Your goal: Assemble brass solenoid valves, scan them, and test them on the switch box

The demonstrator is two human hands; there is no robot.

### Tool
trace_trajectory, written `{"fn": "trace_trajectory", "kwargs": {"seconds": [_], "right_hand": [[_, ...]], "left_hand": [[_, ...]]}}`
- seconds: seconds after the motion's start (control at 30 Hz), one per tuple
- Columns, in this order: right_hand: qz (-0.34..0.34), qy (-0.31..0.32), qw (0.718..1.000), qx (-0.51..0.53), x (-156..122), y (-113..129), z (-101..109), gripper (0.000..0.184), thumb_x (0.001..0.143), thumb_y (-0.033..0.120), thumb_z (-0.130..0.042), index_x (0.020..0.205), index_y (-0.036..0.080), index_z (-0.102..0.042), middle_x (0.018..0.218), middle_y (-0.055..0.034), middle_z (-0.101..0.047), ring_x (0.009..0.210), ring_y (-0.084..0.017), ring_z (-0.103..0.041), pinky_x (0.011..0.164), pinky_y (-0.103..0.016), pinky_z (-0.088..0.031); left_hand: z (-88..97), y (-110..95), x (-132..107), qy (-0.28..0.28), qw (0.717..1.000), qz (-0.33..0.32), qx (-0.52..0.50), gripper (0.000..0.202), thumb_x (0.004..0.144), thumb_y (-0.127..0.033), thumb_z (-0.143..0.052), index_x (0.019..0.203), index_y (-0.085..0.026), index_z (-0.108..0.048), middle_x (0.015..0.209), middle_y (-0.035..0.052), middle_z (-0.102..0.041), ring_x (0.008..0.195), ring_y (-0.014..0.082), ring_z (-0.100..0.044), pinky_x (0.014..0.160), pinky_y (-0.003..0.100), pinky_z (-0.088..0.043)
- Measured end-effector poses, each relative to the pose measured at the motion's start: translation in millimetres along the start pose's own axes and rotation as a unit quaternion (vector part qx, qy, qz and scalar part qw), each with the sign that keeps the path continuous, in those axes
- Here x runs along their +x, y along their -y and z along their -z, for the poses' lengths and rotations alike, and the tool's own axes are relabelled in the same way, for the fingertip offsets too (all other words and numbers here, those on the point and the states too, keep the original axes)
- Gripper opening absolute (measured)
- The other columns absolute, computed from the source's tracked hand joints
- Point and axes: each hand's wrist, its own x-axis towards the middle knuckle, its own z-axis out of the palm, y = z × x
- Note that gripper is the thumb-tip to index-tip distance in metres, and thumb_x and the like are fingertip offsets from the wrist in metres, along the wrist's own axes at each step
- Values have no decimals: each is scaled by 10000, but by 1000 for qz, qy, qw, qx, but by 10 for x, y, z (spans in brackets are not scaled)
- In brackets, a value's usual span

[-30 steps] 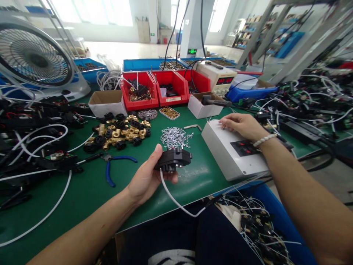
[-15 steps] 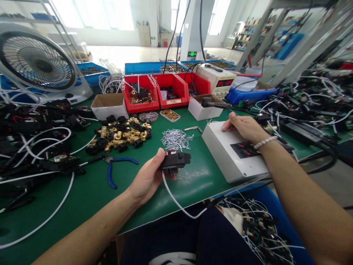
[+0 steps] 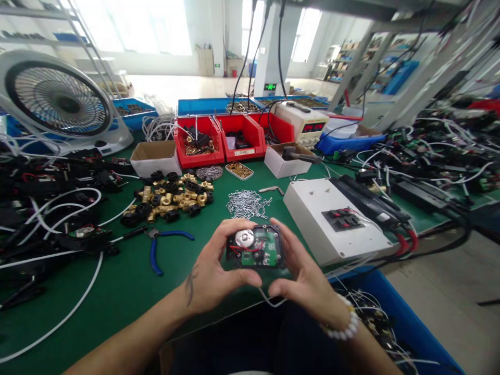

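1. A green surface [image 3: 117, 291] runs across the whole bench, crowded with parts and loose white cable.
2. A round fan [image 3: 64, 101] stands at its far left corner.
3. A white box [image 3: 312, 208] with a dark panel on top lies to the right, near the front edge, with red and black leads at its right side.
4. A blue crate [image 3: 394, 307] full of wired parts sits below the surface edge at the lower right.
5. Three red bins [image 3: 203, 151] stand in a row at the back.
6. A heap of brass fittings [image 3: 172, 197] mixed with black rings lies left of centre, and a pile of wire clips [image 3: 247, 203] lies just beside it.
7. Blue-handled pliers [image 3: 154, 258] lie in front of the fittings.
8. The left hand [image 3: 213, 278] is curled round the left edge of a black module [image 3: 255, 249], thumb on top.
9. The right hand [image 3: 308, 281] clasps the module's right edge, a bead bracelet [image 3: 346, 325] at its wrist.
10. The module is held between both hands above the front edge of the surface, with its open face up, showing a green board, red wires and a round metal disc.
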Motion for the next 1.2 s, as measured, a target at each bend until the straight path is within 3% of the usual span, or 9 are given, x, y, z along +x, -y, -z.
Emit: {"fn": "trace_trajectory", "kwargs": {"seconds": [0.1,0.2,0.4,0.6,0.8,0.9,1.0,1.1,1.2], "right_hand": [[1,-21,998,57,-30,-110,-209,727,692,353,-834,1327,352,-480,1351,-39,-543,1210,-271,-546,1038,-417,-452],[9,-25,998,65,-18,-114,-174,600,713,266,-818,1234,375,-538,1280,1,-589,1162,-239,-583,1020,-378,-470],[-25,24,999,14,-2,-96,-63,617,713,243,-805,1258,333,-528,1289,-15,-579,1190,-240,-559,1033,-364,-455],[-28,51,997,-48,47,-134,-124,583,736,294,-779,1258,281,-521,1294,-32,-580,1199,-231,-551,1048,-348,-433],[-68,20,992,-100,92,-315,-209,608,746,353,-734,1280,198,-487,1312,-100,-577,1198,-258,-552,1054,-405,-420],[-74,-21,982,-175,104,-395,-241,626,731,375,-730,1275,167,-499,1294,-127,-587,1187,-284,-551,1073,-453,-386],[-69,-60,970,-227,105,-424,-244,667,766,411,-683,1338,147,-464,1299,-141,-580,1136,-288,-579,1030,-461,-428],[-48,-81,956,-277,102,-430,-218,670,832,444,-605,1392,122,-424,1316,-160,-563,1139,-289,-573,1019,-467,-437],[-25,-82,941,-327,97,-457,-186,637,886,473,-530,1381,81,-445,1309,-192,-561,1196,-308,-529,1043,-496,-405]], "left_hand": [[20,-23,9,52,998,3,41,584,778,-498,-710,1274,-271,-501,1284,89,-517,1238,268,-461,1074,420,-374],[72,-58,44,77,991,-32,103,458,908,-469,-549,1300,-239,-490,1306,108,-507,1272,269,-417,1097,457,-334],[103,-58,90,93,979,-95,156,159,944,-221,-506,1073,-201,-597,1114,74,-567,1047,181,-535,933,334,-451],[30,-36,88,57,981,-14,186,181,972,-226,-423,852,-167,-544,971,53,-551,932,148,-539,866,281,-464],[117,61,180,74,947,63,305,246,999,-305,-356,875,-179,-527,889,15,-590,819,126,-582,762,232,-502],[337,109,287,4,901,119,418,192,978,-321,-408,976,-167,-523,948,51,-588,905,176,-576,839,298,-488],[638,124,364,-86,812,194,544,189,937,-279,-455,1005,-120,-531,1087,156,-539,1078,299,-512,949,442,-420],[859,151,366,-111,727,285,614,254,879,-261,-523,1031,-58,-540,1082,234,-531,1018,394,-554,840,503,-462],[911,207,338,-100,681,342,640,353,837,-267,-586,1111,-54,-522,1067,234,-550,868,370,-629,718,452,-510]]}}
